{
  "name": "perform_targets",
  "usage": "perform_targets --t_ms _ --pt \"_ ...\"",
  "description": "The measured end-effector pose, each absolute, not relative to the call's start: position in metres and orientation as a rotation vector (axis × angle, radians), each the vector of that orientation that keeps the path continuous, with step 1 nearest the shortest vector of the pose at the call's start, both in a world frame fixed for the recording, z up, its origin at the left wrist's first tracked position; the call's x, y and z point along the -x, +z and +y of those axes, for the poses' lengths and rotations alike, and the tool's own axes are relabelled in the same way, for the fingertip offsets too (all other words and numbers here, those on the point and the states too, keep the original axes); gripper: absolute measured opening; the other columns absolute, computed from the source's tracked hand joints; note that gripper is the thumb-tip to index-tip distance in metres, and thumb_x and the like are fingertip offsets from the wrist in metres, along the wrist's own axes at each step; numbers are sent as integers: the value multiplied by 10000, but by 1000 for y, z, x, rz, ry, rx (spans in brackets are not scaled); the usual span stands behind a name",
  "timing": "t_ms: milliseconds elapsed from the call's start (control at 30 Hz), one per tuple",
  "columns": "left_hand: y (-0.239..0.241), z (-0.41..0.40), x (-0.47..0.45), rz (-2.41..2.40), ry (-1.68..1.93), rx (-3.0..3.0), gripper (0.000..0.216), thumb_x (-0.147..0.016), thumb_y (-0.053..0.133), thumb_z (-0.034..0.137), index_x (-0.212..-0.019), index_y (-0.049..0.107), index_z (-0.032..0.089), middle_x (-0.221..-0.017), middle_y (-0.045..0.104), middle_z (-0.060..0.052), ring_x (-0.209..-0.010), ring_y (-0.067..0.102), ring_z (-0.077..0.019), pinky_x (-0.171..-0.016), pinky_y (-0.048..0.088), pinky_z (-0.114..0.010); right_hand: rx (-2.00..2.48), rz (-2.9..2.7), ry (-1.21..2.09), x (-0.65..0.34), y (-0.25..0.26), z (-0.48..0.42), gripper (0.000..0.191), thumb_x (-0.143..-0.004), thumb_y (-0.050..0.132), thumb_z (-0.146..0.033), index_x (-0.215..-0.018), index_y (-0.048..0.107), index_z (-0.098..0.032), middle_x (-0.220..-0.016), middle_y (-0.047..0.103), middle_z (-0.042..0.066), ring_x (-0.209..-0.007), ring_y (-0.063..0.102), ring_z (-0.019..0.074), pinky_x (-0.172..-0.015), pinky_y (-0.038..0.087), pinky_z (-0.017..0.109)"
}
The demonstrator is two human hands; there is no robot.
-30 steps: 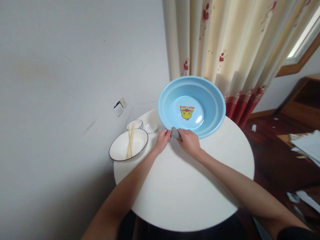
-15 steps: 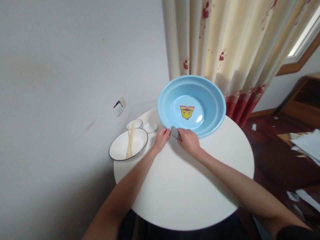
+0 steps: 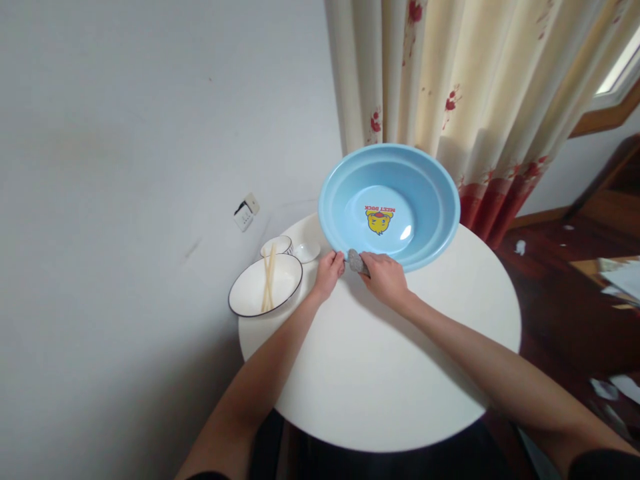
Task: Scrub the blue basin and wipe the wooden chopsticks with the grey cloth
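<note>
Framing shifts slightly since the earlier frame, so everything sits a touch further right; hands, cloth and basin keep the same arrangement. Light-blue round plastic basin sits on far side of white round tabletop. Left hand seems closed on its near-left rim; underside of fingers hidden. Right hand grips grey, rough-looking cloth against near rim, just right of left hand. To the left: white wide bowl with dark rim, pale wooden chopsticks resting in it, small white bowl and shallow white dish just beyond.

Handling, judged: basin probably light, fairly stiff, smooth, likely slippery if wet, not fragile; best hold is the rim. Cloth likely soft and light; bunch it in the fingers.
</note>
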State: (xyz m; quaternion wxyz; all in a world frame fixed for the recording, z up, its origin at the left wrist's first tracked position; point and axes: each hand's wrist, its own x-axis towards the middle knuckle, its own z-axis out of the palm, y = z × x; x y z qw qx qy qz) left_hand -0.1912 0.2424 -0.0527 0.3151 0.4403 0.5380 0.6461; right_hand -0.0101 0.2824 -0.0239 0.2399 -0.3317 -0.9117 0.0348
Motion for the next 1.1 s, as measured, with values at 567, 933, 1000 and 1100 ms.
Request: perform_targets --t_ms 567,933,1000,1100 --pt "-54 239 190 1302 1620 -1202 610 -766 727 756 -735 473 203 -510 406 86 -449 319 -64 -459 185 -232 922 -2494 126 10 -25 282 272 -984 609 -268 -1247 634 -203 -1226 743 92 -1062 662 242 -884 412 292" --pt "-56 240 188 1335 1605 -1172 647 -733 735 784 -702 439 209 -499 381 86 -455 295 -59 -471 171 -235 923 -2483 135 13 -25 281 256 -993 608 -272 -1236 636 -195 -1203 752 96 -1067 674 248 -904 432 294" --pt "-57 240 189 1333 1610 -1174 641 -738 734 779 -702 444 208 -500 376 87 -456 290 -60 -472 171 -235 920 -2481 138 13 -25 282 286 -989 616 -273 -1262 633 -190 -1233 747 97 -1082 677 250 -916 438 295" --pt "-57 241 191 1329 1611 -1176 633 -737 742 769 -705 460 203 -505 377 86 -458 287 -59 -472 167 -235 913 -2477 140 14 -26 283 329 -983 625 -273 -1299 627 -180 -1281 733 101 -1110 679 254 -937 449 301"
